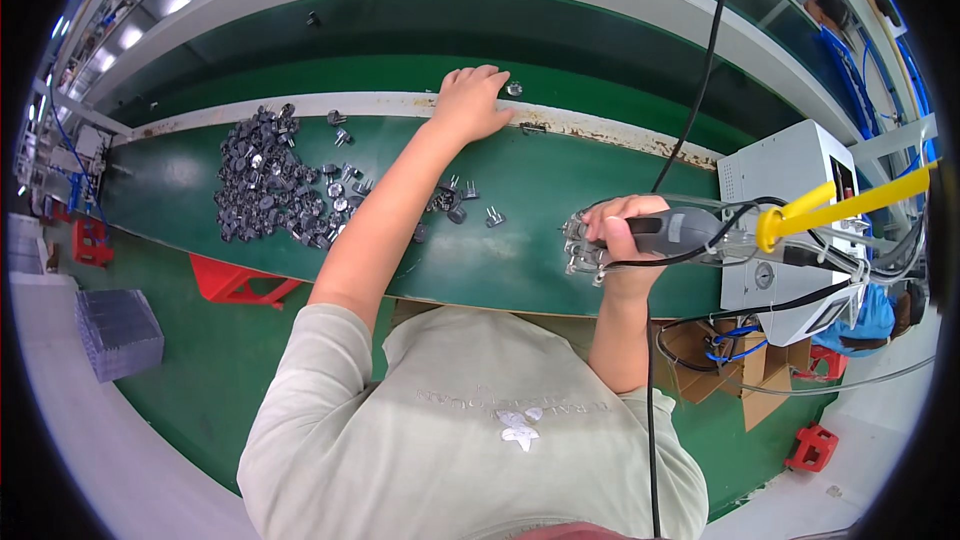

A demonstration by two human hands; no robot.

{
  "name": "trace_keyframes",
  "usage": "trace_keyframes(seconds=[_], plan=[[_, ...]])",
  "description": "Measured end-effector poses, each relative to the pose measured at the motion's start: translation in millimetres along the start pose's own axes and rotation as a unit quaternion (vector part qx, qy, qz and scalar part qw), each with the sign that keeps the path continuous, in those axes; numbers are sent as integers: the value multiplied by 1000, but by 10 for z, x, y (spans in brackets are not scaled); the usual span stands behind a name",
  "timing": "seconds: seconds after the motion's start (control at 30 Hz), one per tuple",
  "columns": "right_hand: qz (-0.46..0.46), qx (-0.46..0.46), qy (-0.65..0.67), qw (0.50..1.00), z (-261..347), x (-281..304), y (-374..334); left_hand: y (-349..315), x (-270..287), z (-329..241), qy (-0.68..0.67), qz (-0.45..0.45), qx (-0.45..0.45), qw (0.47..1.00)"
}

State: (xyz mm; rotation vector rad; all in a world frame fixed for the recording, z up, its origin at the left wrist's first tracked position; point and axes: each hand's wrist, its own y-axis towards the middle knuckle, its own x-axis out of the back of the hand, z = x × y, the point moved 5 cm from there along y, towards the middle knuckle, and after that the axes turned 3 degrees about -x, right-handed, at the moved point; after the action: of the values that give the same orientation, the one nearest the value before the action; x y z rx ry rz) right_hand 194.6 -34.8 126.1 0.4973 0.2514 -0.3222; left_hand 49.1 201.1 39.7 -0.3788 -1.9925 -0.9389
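My left hand [468,105] reaches to the far edge of the green workbench, fingers stretched over the white ledge [590,132]. Just right of its fingertips lies a small dark part with metal pins [514,89], apart from the hand. My right hand [628,233] is wrapped round the grey and black body of an electric screwdriver [672,232], lying about level, its cables and clear tubing running off to the right. At its left end shows a cluster of metal and clear fittings [582,243]; the tip's details are too small to tell.
Left on the bench is a heap of small dark pinned parts [262,180], with several loose ones [455,202] under my left forearm. A white machine [780,220] stands at the right, a yellow hook [840,205] before it. A black cable [706,70] hangs down.
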Motion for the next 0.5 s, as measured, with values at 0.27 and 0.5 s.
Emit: trace_keyframes(seconds=[0.27,0.5], plan=[[-4,22,-23,999,17,24,41,-1151,418,-980,-62,268,-49,960],[19,1,13,1000,72,135,-48,-1303,148,-1340,-126,151,-100,975]])
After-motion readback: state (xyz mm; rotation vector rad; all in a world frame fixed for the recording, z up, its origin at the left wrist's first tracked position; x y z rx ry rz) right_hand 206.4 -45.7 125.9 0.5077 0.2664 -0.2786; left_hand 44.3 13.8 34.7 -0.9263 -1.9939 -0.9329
